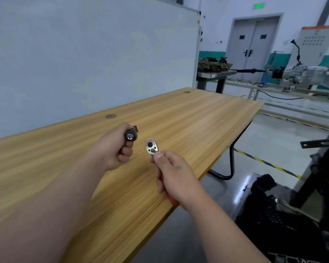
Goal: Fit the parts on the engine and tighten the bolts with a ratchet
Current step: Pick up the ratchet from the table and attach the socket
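Observation:
My right hand [176,176] grips a ratchet [151,146] by its orange-red handle, thumb lying up near the shiny metal head. The head points up and away, above the wooden table [198,118]. My left hand [114,149] holds a dark socket [130,134] in curled fingers, its open end facing me, a short gap left of the ratchet head. Socket and ratchet are apart. A dark engine on a stand [323,186] is at the right edge, only partly in view.
A pale partition wall [84,54] runs along the table's far side. Past the table's right edge lie a grey floor with a yellow-black tape line [264,162], another bench with engine parts [214,66], a drivetrain rig [302,74] and double doors [253,42].

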Available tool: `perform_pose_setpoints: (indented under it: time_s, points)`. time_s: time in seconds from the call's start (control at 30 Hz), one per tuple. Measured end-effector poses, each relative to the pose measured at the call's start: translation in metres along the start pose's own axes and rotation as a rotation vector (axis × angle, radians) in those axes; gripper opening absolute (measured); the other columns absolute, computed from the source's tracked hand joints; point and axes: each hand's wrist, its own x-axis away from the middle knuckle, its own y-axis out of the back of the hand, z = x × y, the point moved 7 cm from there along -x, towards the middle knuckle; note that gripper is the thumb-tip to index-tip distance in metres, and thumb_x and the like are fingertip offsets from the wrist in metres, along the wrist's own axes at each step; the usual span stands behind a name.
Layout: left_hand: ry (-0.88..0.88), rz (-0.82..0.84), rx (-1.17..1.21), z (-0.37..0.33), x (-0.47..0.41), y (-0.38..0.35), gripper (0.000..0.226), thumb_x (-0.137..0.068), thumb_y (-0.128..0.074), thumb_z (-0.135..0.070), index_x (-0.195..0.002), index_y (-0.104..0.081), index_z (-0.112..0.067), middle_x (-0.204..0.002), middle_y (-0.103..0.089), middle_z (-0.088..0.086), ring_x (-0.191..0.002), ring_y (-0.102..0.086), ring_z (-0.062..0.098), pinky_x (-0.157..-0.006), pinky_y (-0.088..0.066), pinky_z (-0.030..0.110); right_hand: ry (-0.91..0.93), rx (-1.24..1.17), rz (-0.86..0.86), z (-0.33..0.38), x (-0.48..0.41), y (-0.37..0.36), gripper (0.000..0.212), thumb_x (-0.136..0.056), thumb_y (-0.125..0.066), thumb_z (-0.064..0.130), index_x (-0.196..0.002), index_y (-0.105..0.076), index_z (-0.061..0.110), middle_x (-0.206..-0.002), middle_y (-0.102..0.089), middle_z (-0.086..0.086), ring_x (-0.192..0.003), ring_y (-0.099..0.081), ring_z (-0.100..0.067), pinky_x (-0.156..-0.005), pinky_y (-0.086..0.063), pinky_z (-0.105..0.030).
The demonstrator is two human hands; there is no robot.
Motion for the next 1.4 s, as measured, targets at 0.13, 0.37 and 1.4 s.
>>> perform_pose_setpoints:
  time_s: [0.13,0.37,1.4]
  points:
    - [0.084,0.072,0.074,0.026,0.007,-0.037,0.032,-0.093,-0.046,-0.038,-0.066,-0.043,-0.021,-0.045,-0.032,-0.007,-0.030,-0.023,0.007,-0.032,-0.015,0.008,0.052,0.064,-0.043,0.000,0.015,0.019,0.029,-0.100,-0.042,0.039,-0.083,-0.060,0.023,-0.052,-0.043,0.009,-0.050,-0.042,-0.017,-0.051,-0.038,-0.030]
    - [0.054,0.064,0.004,0.033,0.020,-0.053,0.038,-0.094,-0.050,-0.042,-0.064,-0.045,-0.020,-0.047,-0.037,-0.005,-0.032,-0.027,0.008,-0.030,-0.017,0.012,0.093,0.317,-0.052,-0.001,0.028,0.034,0.040,-0.095,-0.046,0.046,-0.075,-0.058,0.013,-0.048,-0.039,0.013,-0.046,-0.034,-0.004,-0.052,-0.031,-0.028]
    - [0.217,0.290,0.089,0.052,0.041,-0.086,0.033,-0.096,-0.049,-0.038,-0.072,-0.047,-0.015,-0.059,-0.031,-0.006,-0.035,-0.025,0.006,-0.028,-0.018,0.014,0.021,0.059,0.007,0.015,0.033,0.053,0.039,-0.094,-0.046,0.041,-0.070,-0.063,0.015,-0.048,-0.040,0.002,-0.044,-0.035,-0.015,-0.050,-0.032,-0.028]
